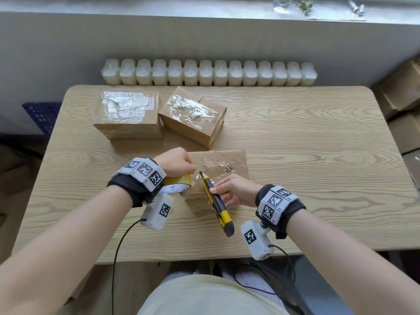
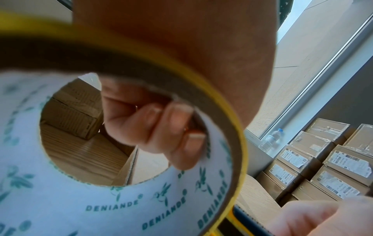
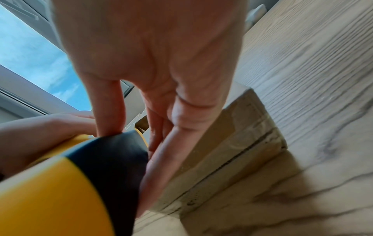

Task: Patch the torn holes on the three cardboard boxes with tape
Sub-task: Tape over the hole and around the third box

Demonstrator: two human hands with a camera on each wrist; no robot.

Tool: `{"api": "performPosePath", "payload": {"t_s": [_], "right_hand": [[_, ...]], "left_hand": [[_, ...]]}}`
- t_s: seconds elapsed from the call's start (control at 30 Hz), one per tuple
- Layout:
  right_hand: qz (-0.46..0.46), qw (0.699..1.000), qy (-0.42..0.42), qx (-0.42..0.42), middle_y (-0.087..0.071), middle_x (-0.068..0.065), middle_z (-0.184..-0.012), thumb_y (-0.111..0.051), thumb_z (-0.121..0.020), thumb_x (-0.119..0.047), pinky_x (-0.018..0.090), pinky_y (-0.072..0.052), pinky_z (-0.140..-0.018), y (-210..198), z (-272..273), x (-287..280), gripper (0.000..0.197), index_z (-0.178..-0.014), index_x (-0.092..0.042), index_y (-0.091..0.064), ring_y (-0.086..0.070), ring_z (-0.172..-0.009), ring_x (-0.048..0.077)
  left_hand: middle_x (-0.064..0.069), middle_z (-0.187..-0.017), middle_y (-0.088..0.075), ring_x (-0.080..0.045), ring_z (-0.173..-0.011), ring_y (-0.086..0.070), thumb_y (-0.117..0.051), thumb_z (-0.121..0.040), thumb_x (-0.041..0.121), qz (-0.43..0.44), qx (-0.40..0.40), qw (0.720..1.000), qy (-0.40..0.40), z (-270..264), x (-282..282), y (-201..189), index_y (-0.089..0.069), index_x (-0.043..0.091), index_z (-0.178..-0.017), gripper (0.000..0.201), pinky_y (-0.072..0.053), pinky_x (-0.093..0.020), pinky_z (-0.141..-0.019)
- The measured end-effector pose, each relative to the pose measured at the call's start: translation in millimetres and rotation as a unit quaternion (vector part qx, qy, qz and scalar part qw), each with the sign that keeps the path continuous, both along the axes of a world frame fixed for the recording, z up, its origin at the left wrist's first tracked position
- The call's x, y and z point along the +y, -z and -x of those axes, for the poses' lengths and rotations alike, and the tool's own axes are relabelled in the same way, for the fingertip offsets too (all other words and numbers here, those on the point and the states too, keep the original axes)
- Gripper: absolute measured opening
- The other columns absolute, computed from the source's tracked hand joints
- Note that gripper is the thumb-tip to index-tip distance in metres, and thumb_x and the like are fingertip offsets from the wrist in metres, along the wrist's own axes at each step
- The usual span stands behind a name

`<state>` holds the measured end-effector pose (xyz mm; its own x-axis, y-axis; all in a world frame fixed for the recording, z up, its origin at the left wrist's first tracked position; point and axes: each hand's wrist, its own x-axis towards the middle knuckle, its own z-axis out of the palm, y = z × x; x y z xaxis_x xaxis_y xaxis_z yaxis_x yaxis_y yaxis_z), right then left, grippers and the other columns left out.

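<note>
A cardboard box [image 1: 231,162] with clear tape over its torn top lies near the table's front, between my hands. My left hand [image 1: 179,162] grips the yellow tape roll [image 1: 179,183] at the box's left edge, its fingers [image 2: 161,124] curled through the roll's white core [image 2: 101,207]. My right hand [image 1: 231,189] pinches a yellow and black utility knife [image 1: 216,201], whose tip points at the tape between roll and box. The knife's butt [image 3: 70,183] fills the right wrist view, beside the box [image 3: 232,143]. Two more boxes, one at the far left [image 1: 128,117] and one beside it [image 1: 193,114], carry crinkled tape.
The wooden table [image 1: 318,167] has bare surface on its right half. A white radiator [image 1: 209,72] runs behind it under a windowsill. Stacked labelled cartons [image 2: 322,167] stand off the table's right side. Wrist-camera cables hang over the front edge.
</note>
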<state>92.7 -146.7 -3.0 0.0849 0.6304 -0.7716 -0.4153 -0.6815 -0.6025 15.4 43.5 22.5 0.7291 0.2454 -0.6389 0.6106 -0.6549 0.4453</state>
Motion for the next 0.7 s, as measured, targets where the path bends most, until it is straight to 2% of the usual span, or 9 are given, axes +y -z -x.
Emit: {"api": "performPosePath", "payload": {"t_s": [0.13,0.23,0.3,0.4,0.47,0.53,0.6,0.67,0.7], "right_hand": [[0.008,1.000,0.009,-0.003,-0.055,0.025,-0.095,-0.058,-0.091,-0.014,0.034,-0.055,-0.071,-2,2,2,0.017,-0.095,0.003,-0.059,-0.052,-0.093,0.034],[0.018,1.000,0.002,-0.002,-0.064,0.023,-0.092,-0.057,-0.092,-0.013,0.034,-0.056,-0.071,-6,1,-6,0.019,-0.095,0.005,-0.060,-0.062,-0.089,0.033],[0.032,0.999,-0.023,0.001,-0.064,0.022,-0.093,-0.058,-0.091,-0.014,0.032,-0.056,-0.071,-7,1,-14,0.022,-0.099,0.007,-0.060,-0.064,-0.087,0.029],[0.044,0.996,-0.071,-0.006,-0.064,0.019,-0.092,-0.059,-0.091,-0.016,0.028,-0.055,-0.068,-12,-1,-29,0.024,-0.102,0.005,-0.061,-0.063,-0.076,0.022],[0.024,0.997,-0.072,-0.018,-0.064,0.015,-0.093,-0.058,-0.091,-0.012,0.028,-0.056,-0.068,-17,-8,-39,0.018,-0.101,0.002,-0.062,-0.060,-0.078,0.019],[-0.013,0.998,-0.022,-0.061,-0.066,0.011,-0.094,-0.059,-0.090,-0.009,0.031,-0.055,-0.075,-21,-17,-49,0.014,-0.101,-0.003,-0.064,-0.061,-0.086,0.020],[-0.037,0.988,0.069,-0.137,-0.066,0.008,-0.092,-0.060,-0.090,-0.009,0.032,-0.056,-0.079,-21,-27,-57,0.018,-0.106,-0.002,-0.064,-0.063,-0.087,0.020],[-0.011,0.958,0.140,-0.251,-0.065,0.003,-0.088,-0.062,-0.089,-0.012,0.029,-0.055,-0.075,-14,-36,-64,0.020,-0.107,-0.003,-0.063,-0.063,-0.085,0.019],[0.028,0.936,0.144,-0.320,-0.064,0.000,-0.087,-0.065,-0.088,-0.017,0.029,-0.054,-0.074,-6,-41,-68,0.019,-0.105,-0.007,-0.062,-0.062,-0.087,0.019]], "left_hand": [[-0.002,-0.066,-0.061,-0.017,-0.065,-0.053,-0.060,-0.085,0.025,-0.003,-0.013,1.000,-0.007,1,-1,0,-0.072,0.018,-0.073,0.018,-0.044,-0.029,-0.063],[-0.008,-0.076,-0.069,-0.018,-0.069,-0.057,-0.061,-0.085,0.024,0.000,-0.020,1.000,-0.017,1,-1,1,-0.073,0.018,-0.075,0.018,-0.046,-0.031,-0.065],[-0.005,-0.070,-0.066,-0.015,-0.063,-0.053,-0.060,-0.085,0.024,0.004,-0.025,0.999,-0.024,2,-1,-1,-0.075,0.014,-0.079,0.019,-0.042,-0.027,-0.059],[0.004,-0.059,-0.056,-0.010,-0.053,-0.045,-0.061,-0.087,0.023,0.004,-0.033,0.999,-0.030,3,-2,-4,-0.075,0.012,-0.082,0.019,-0.033,-0.023,-0.049],[0.004,-0.057,-0.055,-0.009,-0.051,-0.043,-0.060,-0.087,0.023,0.001,-0.033,0.999,-0.026,5,-2,-5,-0.075,0.012,-0.081,0.019,-0.032,-0.022,-0.047],[0.001,-0.062,-0.060,-0.011,-0.054,-0.047,-0.059,-0.087,0.024,0.003,-0.031,0.999,-0.022,7,-1,-5,-0.075,0.010,-0.081,0.022,-0.036,-0.022,-0.050],[-0.005,-0.074,-0.067,-0.014,-0.061,-0.052,-0.058,-0.087,0.026,0.006,-0.028,0.999,-0.020,9,1,-3,-0.075,0.008,-0.083,0.025,-0.042,-0.024,-0.057],[-0.008,-0.078,-0.069,-0.015,-0.063,-0.053,-0.057,-0.087,0.025,0.007,-0.031,0.999,-0.020,12,2,-1,-0.076,0.008,-0.085,0.025,-0.043,-0.026,-0.059],[-0.008,-0.078,-0.070,-0.015,-0.063,-0.053,-0.057,-0.087,0.024,0.007,-0.034,0.999,-0.021,13,1,-1,-0.076,0.009,-0.085,0.025,-0.043,-0.026,-0.059]]}}
